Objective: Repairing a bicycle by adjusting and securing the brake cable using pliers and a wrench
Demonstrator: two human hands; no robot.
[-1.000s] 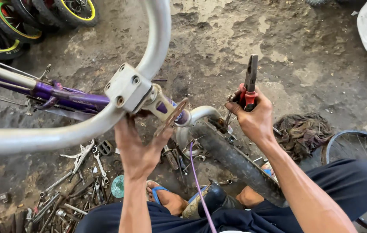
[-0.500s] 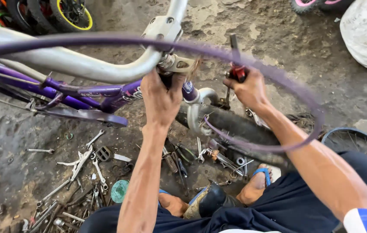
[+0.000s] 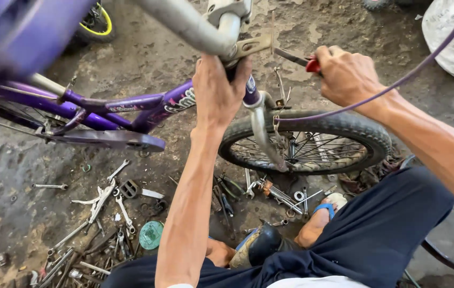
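1. So, left hand (image 3: 219, 88) is shut tight round the bike's stem (image 3: 249, 90), at 12 o'clock, just under the grey handlebar (image 3: 184, 21).
2. Right hand (image 3: 347, 74), at 1 o'clock, is closed on red-handled pliers (image 3: 297, 58); tips touch the flat bracket (image 3: 251, 47).
3. Purple bike frame (image 3: 131, 104) runs to 9 o'clock; front wheel (image 3: 307, 141) sits below, near 3.
4. Bike looks heavy & stiff; stem is prob. the best place to hold.
5. Purple cable (image 3: 397, 82) looks thin, bendy.
6. Wrenches (image 3: 104, 200) lie at 7 o'clock.

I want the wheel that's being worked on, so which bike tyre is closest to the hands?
The grey-black spoked tyre just below both hands, in the purple bike's fork. The yellow-rimmed tyre lies far off at the top left.
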